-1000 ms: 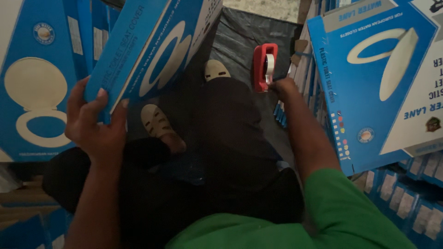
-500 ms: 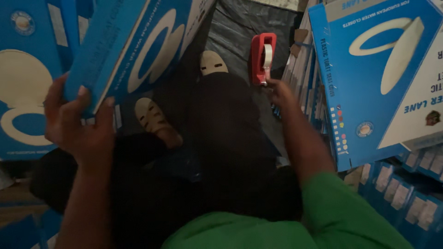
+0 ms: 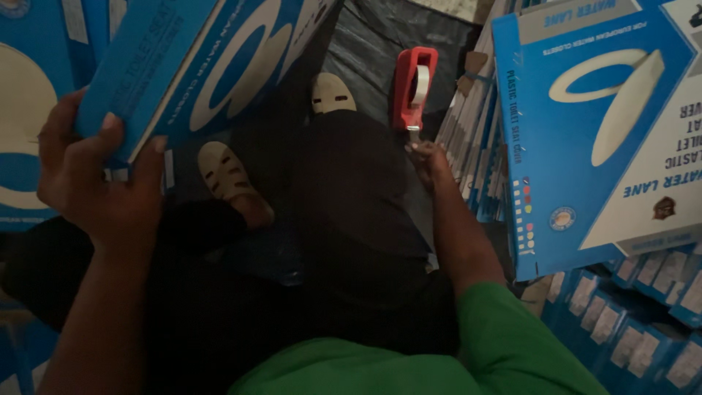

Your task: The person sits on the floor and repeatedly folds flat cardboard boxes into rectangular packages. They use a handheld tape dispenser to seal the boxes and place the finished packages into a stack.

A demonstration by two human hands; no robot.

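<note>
Gripped at one corner only by the left hand [image 3: 95, 183], the blue box [image 3: 197, 66] could tip down; the right hand [image 3: 431, 164] is closed on the red tape dispenser [image 3: 413, 88].

Tape dispenser [image 3: 414, 86] right of shoe [image 3: 333, 93], seemingly beside box stack [image 3: 468, 139].
</note>
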